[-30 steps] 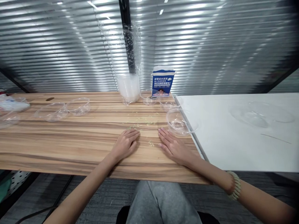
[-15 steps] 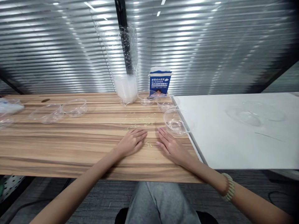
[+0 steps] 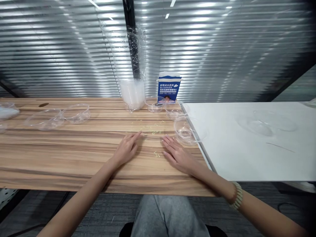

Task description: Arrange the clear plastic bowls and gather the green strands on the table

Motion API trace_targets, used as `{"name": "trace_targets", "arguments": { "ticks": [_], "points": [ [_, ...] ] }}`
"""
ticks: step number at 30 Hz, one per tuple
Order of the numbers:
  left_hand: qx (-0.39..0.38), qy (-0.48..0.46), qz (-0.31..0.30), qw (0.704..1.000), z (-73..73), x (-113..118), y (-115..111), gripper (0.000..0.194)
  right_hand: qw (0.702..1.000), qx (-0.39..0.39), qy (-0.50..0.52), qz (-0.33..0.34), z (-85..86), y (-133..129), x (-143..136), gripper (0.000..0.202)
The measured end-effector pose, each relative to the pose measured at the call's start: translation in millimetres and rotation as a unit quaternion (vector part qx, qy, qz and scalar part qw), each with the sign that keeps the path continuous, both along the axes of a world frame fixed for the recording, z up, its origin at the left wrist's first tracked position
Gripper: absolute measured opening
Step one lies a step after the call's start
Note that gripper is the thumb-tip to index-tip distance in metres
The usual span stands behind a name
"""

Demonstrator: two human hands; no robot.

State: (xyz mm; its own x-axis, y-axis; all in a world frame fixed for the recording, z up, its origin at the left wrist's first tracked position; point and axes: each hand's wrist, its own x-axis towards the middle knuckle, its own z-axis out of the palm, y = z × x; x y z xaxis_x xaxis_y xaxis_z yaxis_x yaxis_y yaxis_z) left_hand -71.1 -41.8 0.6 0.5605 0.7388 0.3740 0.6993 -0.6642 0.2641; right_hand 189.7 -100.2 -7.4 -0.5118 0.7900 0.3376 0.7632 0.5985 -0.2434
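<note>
Small yellow-green bits lie scattered on the wooden table, with a few more nearer the front edge. My left hand is left of the bits, palm down, fingers stretched out, holding nothing. On their right side, my right hand lies flat with its fingers spread and nothing in it. A clear plastic bowl stands just beyond my right hand, near the seam with the white table.
At the back are a stack of clear bowls in a plastic bag, a blue box and two more clear bowls. Clear containers stand left. Clear lids lie on the white table.
My left hand has moved left, away from the bits and from my right hand. My right hand has shifted slightly left. The camera view has turned slightly.
</note>
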Motion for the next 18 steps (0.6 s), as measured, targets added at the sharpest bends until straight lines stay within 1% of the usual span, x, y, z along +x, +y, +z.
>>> {"name": "trace_targets", "arguments": {
  "ticks": [3, 6, 8, 11, 14, 18],
  "points": [
    [0.008, 0.030, -0.022, 0.999, -0.2, 2.3, -3.3, 0.052, 1.000, -0.004, -0.008, -0.008, -1.5, 3.2, -2.0, 0.047],
    [0.011, 0.047, -0.035, 0.998, -0.5, 6.4, -3.9, 0.052, 0.999, 0.019, -0.003, -0.036, -3.6, 4.8, -3.8, 0.048],
    [0.012, 0.042, -0.034, 0.998, -1.4, 6.7, -2.9, 0.053, 0.999, 0.037, -0.001, -0.038, -3.5, 7.6, -7.8, 0.050],
    [0.009, 0.018, -0.036, 0.999, -2.9, 3.9, -1.0, 0.054, 0.999, 0.052, -0.005, 0.008, -1.4, 16.7, -19.5, 0.050],
    [-0.009, -0.027, -0.031, 0.999, -2.1, 0.2, 0.7, 0.054, 0.997, 0.041, -0.002, 0.068, 0.6, 28.2, -32.9, 0.049],
    [-0.023, -0.083, -0.015, 0.996, 0.4, -2.0, 2.5, 0.056, 0.995, 0.016, 0.002, 0.097, 2.2, 38.5, -42.4, 0.051]
  ]
}}
